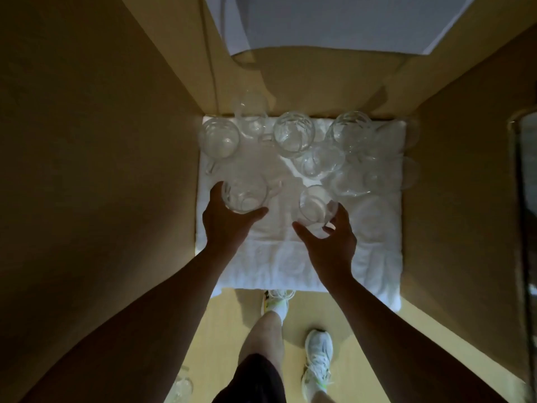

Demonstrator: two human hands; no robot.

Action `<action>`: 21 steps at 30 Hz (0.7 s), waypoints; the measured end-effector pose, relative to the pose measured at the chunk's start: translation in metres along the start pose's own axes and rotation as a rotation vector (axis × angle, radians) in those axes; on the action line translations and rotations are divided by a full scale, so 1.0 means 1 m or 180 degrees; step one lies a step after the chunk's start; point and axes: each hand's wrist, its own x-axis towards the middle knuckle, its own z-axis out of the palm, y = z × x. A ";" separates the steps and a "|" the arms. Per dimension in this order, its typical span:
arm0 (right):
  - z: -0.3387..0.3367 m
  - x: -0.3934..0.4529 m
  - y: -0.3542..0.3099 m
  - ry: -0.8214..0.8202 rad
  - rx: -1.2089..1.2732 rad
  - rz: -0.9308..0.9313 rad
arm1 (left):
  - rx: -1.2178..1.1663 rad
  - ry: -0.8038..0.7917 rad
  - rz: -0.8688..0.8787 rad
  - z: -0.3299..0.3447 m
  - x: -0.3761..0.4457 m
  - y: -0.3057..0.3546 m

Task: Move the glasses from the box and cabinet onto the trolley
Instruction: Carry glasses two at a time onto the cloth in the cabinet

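You are looking straight down into a deep cardboard box point(96, 146), its brown walls rising on the left, right and far sides. A white padded cloth point(261, 251) lines the bottom, and the clear glasses stand on it.

Your left hand point(223, 219) has its grip curled round a glass mug point(245, 193) at the near left of the cloth: the thumb lies along its near side and the fingers wrap the left wall. The mug's handle points right.

Your right hand point(331, 242) has its grip round a plain tumbler point(316, 206) near the middle of the cloth, thumb at its near left and fingers on its right side. The tumbler leans a little toward the far left.

More glasses stand along the far edge of the cloth: a handled mug point(220, 139) at the far left, a cut-pattern glass point(294, 130) in the middle and another cut-pattern glass point(351, 129) to its right. A smaller round glass point(318, 162) sits just near of those two. Further glasses crowd the right side, but they are too faint against the cloth to tell apart.

Below the near wall of the box you can see the yellowish floor point(220, 330), your bare leg and two white sneakers point(318, 362). Some glassware point(183, 386) shows on the floor at the near left, partly hidden by your left arm.
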 end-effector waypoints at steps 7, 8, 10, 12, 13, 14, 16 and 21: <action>-0.064 -0.038 -0.051 0.0159 0.0299 -0.0296 | -0.0289 0.0286 0.0427 -0.046 -0.068 0.060; -0.077 -0.046 -0.059 0.0181 0.0383 -0.0379 | -0.0429 0.0306 0.0564 -0.053 -0.081 0.071; -0.103 -0.060 -0.077 0.0187 0.0594 -0.0497 | -0.0686 0.0334 0.0789 -0.067 -0.105 0.097; -0.126 -0.072 -0.095 0.0149 0.0790 -0.0604 | -0.0886 0.0394 0.0952 -0.079 -0.128 0.123; -0.138 -0.078 -0.105 0.0157 0.0848 -0.0689 | -0.0994 0.0414 0.1026 -0.085 -0.140 0.134; -0.148 -0.084 -0.114 0.0189 0.0883 -0.0789 | -0.1089 0.0407 0.1070 -0.092 -0.152 0.146; -0.168 -0.097 -0.135 0.0257 0.0921 -0.1012 | -0.1255 0.0369 0.1155 -0.107 -0.175 0.167; -0.223 -0.133 -0.184 0.0298 0.1067 -0.1554 | -0.1513 0.0523 0.1472 -0.146 -0.236 0.219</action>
